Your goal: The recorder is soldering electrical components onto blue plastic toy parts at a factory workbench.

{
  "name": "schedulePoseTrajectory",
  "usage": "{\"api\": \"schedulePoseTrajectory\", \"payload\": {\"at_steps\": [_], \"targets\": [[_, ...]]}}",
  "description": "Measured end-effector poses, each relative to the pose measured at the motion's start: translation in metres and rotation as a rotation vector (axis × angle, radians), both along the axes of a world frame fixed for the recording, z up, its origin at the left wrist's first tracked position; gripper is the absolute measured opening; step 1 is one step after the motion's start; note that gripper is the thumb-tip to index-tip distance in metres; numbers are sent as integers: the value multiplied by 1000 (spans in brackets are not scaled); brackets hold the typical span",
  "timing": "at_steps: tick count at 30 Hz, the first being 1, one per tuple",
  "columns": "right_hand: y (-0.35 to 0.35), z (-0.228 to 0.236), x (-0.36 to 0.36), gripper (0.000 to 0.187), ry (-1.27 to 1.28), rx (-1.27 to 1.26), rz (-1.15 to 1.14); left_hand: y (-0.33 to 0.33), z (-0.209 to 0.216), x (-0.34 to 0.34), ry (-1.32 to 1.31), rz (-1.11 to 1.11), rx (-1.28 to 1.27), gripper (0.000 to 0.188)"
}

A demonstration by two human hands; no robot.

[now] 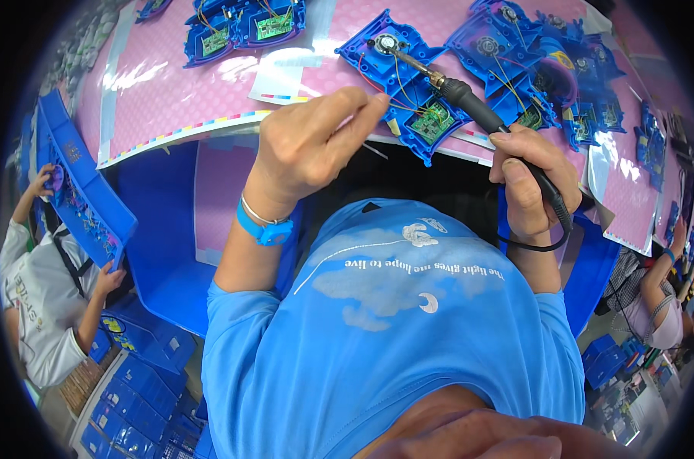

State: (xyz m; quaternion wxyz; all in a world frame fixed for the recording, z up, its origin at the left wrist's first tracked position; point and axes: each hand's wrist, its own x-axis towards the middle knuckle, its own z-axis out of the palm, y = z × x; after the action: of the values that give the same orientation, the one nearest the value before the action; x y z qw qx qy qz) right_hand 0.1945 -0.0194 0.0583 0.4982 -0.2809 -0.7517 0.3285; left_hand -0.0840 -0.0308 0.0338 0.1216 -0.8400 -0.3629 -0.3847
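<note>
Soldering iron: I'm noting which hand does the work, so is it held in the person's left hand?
No, the right hand grips the soldering iron.

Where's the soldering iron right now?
Head view, upper right of centre: the soldering iron is in the right hand's grip, its tip by the round silver part of an open blue housing.

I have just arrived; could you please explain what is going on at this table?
A blue-shirted person holds a soldering iron in the right hand, its tip at or just above the round part in an open blue housing. The left hand is raised near the housing, fingers pinched; whether they grip something is unclear. More open blue housings lie on the pink table. At left, a co-worker has a hand at a blue tray.
</note>
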Motion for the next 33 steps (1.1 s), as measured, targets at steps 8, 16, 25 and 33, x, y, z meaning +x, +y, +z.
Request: {"api": "schedulePoseTrajectory", "payload": {"at_steps": [8, 16, 25, 33], "targets": [[4, -4, 0, 22, 3, -7, 7, 24, -9, 0, 82, 68, 65, 24], [10, -9, -4, 23, -15, -15, 8, 35, -23, 1, 40, 43, 7, 24], [7, -9, -5, 25, -28, -32, -4, 37, -28, 0, 18, 38, -4, 23], [7, -7, -3, 22, 8, 14, 6, 36, -24, 1, 19, 44, 5, 24]]}}
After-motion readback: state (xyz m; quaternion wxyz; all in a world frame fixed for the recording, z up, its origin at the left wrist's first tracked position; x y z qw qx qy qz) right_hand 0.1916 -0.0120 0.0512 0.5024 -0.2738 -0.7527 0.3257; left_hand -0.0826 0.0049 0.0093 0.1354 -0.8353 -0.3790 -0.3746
